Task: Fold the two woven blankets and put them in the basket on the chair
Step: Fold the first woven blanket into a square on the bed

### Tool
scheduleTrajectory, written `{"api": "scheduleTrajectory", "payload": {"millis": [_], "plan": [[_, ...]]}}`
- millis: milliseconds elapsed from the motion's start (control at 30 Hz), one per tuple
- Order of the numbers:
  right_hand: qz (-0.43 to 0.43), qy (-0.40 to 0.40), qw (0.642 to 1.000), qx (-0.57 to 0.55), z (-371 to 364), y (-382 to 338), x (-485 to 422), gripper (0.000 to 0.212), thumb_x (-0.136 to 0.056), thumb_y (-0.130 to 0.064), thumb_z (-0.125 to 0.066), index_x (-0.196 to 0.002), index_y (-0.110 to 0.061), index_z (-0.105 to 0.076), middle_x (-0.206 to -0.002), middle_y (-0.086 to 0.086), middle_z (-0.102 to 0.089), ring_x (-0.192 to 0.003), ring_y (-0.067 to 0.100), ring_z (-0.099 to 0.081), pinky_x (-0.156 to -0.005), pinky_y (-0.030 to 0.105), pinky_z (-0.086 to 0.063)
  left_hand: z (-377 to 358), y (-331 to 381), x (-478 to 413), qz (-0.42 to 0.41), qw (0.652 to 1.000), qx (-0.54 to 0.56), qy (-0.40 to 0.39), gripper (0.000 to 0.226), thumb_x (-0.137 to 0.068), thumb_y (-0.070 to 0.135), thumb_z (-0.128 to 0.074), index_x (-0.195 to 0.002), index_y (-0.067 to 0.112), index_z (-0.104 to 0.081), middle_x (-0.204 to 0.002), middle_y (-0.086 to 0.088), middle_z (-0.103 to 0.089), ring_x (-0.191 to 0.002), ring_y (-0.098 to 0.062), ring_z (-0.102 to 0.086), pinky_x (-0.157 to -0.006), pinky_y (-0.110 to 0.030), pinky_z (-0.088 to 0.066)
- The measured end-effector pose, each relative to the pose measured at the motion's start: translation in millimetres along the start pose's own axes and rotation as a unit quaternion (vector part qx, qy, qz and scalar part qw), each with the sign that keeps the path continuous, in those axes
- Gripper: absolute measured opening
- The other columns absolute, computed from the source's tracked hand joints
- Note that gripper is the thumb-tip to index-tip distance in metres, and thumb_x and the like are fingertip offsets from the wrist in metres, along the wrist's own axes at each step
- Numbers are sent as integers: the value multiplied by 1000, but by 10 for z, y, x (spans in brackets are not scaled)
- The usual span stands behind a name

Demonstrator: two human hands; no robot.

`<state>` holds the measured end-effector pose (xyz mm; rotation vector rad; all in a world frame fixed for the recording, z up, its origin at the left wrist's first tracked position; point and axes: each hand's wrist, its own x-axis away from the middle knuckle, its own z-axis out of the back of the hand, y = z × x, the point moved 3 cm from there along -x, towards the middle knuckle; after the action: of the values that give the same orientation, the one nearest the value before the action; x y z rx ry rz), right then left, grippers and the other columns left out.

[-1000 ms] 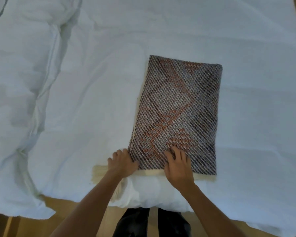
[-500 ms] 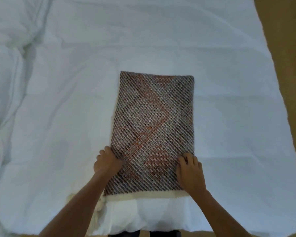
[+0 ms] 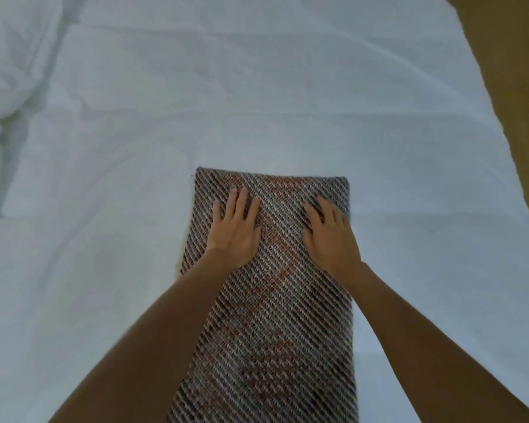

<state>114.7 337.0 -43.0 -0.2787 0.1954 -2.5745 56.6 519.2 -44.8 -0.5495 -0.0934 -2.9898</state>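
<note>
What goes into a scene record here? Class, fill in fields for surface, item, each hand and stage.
Surface: white bedding
Item: woven blanket, folded into a long strip, lying flat
Left hand: fingers straight, pressing the strip's far end, left side
Right hand: flat on the far end, right side
Stage: probably mid-fold; only one blanket in view

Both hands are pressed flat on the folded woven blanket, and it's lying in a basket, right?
Not in a basket. The head view shows the woven blanket lying on a white bed cover, with the left hand and right hand flat on it.
</note>
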Motion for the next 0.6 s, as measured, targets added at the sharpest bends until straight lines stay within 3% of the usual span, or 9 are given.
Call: {"api": "scheduleTrajectory", "payload": {"millis": [133,267,367,433,533,600], "plan": [[-4,-24,1000,19,-231,133,-297,70,-94,-52,-17,-151,-12,-10,-158,13,-6,-146,28,-4,-117,45,-4,-174,-203,-333,24,1000,3,8,65,-96,53,-3,-148,20,18,-155,-9,25,-144,-27,21,-117,-53,5],[-22,-68,997,40,-463,293,-409,79,-89,-62,0,-151,-14,2,-158,10,5,-146,23,7,-118,40,4,-295,-324,-472,3,1000,7,-21,61,-97,47,-2,-149,23,17,-157,-6,23,-144,-23,20,-117,-50,7],[-22,-81,996,43,-449,284,-513,80,-87,-62,5,-151,-13,2,-158,10,6,-146,23,7,-117,41,5,-222,-377,-590,-13,1000,7,-7,63,-93,45,1,-150,23,12,-158,-6,17,-145,-22,18,-118,-48,8],[-7,-78,996,39,-372,286,-593,77,-89,-56,2,-151,-10,-5,-158,11,-1,-146,26,1,-118,42,2,-132,-470,-667,-15,1000,-3,-1,64,-93,40,-9,-152,21,6,-160,-7,9,-146,-22,13,-118,-45,9],[17,-67,997,42,-228,258,-743,73,-84,-41,-15,-146,-3,-26,-151,20,-28,-141,33,-22,-117,46,-9,12,-554,-774,-13,999,-28,-9,68,-91,24,-37,-151,16,-8,-157,-11,-11,-146,-27,-2,-118,-47,6],[11,-101,994,49,-135,222,-876,68,-83,-34,-36,-143,-4,-27,-146,19,-32,-138,33,-24,-117,46,-6,88,-544,-836,-13,998,-64,-22,73,-85,24,-50,-148,11,-15,-148,-16,-25,-142,-32,-15,-119,-48,3]]}}
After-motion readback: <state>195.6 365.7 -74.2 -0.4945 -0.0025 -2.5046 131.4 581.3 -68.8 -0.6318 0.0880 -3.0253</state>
